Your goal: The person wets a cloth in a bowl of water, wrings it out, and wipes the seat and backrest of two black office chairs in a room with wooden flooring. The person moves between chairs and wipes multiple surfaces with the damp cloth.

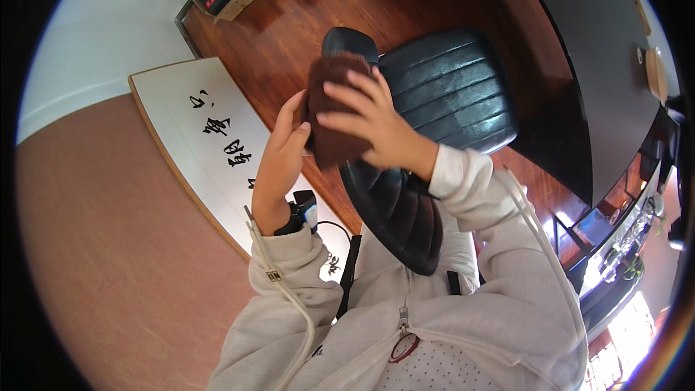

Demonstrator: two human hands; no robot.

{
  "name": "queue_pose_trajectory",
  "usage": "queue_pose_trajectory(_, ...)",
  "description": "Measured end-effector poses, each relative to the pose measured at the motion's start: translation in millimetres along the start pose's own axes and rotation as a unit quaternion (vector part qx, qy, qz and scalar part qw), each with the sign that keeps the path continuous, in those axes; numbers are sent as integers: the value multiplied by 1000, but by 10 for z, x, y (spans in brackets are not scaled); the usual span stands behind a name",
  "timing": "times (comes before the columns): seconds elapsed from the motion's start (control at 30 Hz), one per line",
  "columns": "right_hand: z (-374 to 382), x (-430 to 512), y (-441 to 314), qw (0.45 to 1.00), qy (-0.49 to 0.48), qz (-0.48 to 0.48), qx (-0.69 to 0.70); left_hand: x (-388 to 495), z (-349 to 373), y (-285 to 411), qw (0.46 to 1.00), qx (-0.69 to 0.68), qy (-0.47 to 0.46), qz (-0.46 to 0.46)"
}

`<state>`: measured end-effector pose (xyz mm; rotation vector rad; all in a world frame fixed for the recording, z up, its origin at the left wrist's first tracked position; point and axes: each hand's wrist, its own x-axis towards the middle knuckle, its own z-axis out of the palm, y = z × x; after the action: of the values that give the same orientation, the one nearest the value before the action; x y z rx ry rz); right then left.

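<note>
A dark brown cloth, blurred, is held up between both my hands above a black padded chair. My right hand lies over its upper face with the fingers spread. At the cloth's left edge is my left hand, thumb on the near side; its other fingers are partly hidden, and I cannot tell whether anything lies beneath the cloth. Beyond the cloth, a black armrest sticks out. The ribbed black seat is to the right, and another ribbed black chair part lies close to my body.
A white framed panel with brush writing leans along the left side by the pinkish-brown wall. An open cardboard box with mixed items sits at the far left on the reddish wooden floor. A grey curved surface stands right.
</note>
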<state>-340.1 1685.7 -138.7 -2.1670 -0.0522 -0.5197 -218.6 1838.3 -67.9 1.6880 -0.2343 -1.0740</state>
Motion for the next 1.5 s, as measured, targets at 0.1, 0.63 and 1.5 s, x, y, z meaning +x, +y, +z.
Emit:
queue_pose_trajectory(0.1,-16,395,206,998,68,15,4,43,83,132,999,19,18,-41)
queue_pose_trajectory(0.63,980,-427,1800,620,322,430,572,498,180,315,970,241,23,28)
queue_pose_trajectory(1.5,803,-517,873,875,293,296,247,495,201,241,976,207,48,41)
